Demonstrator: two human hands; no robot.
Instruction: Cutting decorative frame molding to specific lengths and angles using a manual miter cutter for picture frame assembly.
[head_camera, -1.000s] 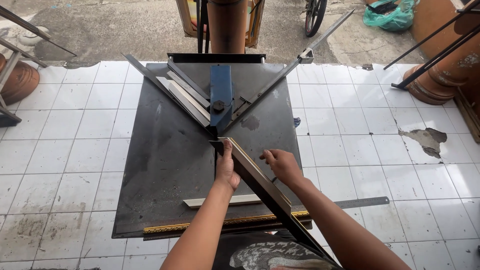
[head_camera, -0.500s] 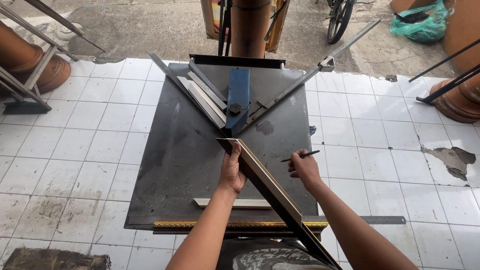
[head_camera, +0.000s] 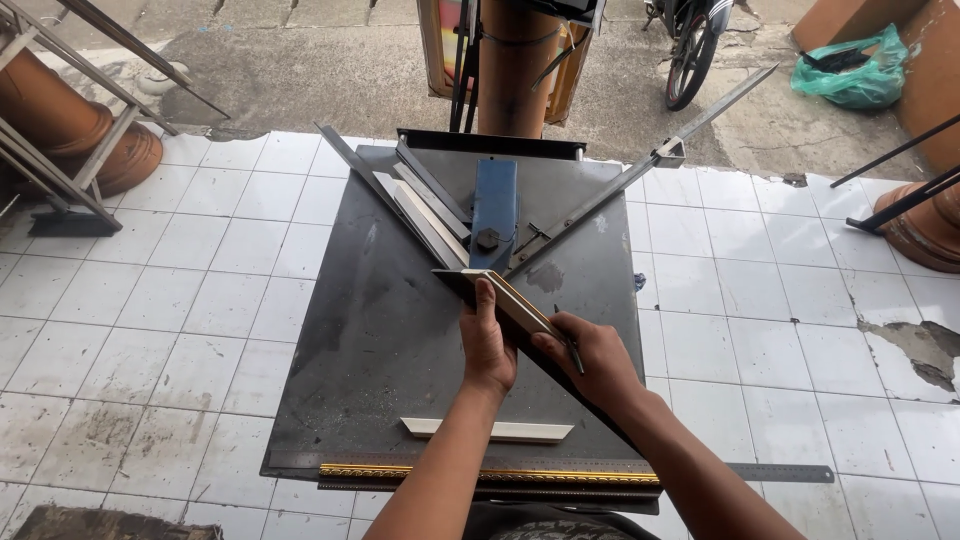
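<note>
Both hands pressed a long dark picture-frame moulding with pale gold edge (head_camera: 515, 305) onto the grey metal mitre table (head_camera: 380, 330), left hand (head_camera: 487, 345) flat, right hand (head_camera: 590, 362) gripping a thin dark pencil (head_camera: 572, 347), marking under way.

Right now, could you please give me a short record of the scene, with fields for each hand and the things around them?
setting: dark metal plate lying on a white tiled floor
left hand: pressing down on a long frame moulding laid diagonally
right hand: on the moulding too, holding a pencil
ahead of hands: blue cutter head between two angled guide rails
near edge: short white strip, gold moulding, steel ruler
</note>
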